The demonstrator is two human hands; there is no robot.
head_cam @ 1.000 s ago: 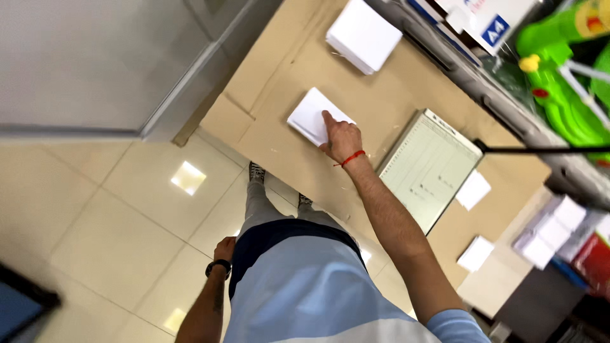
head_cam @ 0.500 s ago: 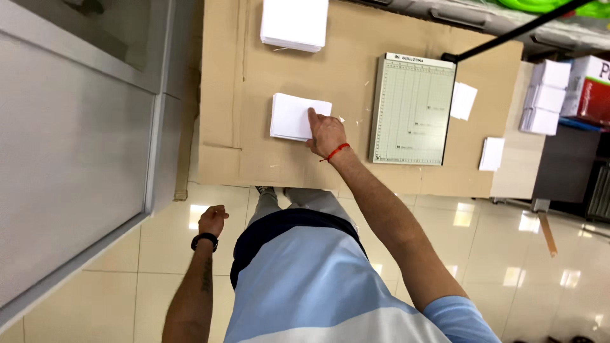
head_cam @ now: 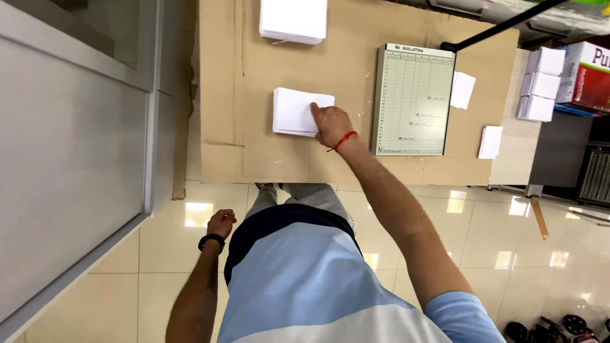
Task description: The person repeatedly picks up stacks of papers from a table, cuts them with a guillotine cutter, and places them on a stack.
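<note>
My right hand (head_cam: 332, 124) lies flat, fingers pressing the small white stack of paper sheets (head_cam: 295, 112) on the cardboard-covered counter (head_cam: 241, 127); nothing lifted yet. Left hand (head_cam: 220, 223) hangs loosely curled, empty. Green-gridded guillotine cutter (head_cam: 413, 98) just beside (unused). Versus half a second earlier: hand unmoved, view shifted.

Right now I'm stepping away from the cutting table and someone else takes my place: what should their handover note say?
Right hand: flat on the small white paper stack on the cardboard-covered table.
Left hand: empty, down at the side.
Paper cutter: right of the hand, nothing on its bed.
Done: cut sheets lie past the cutter.
Left: the stack under the hand and the larger stack are not yet at the cutter.
</note>
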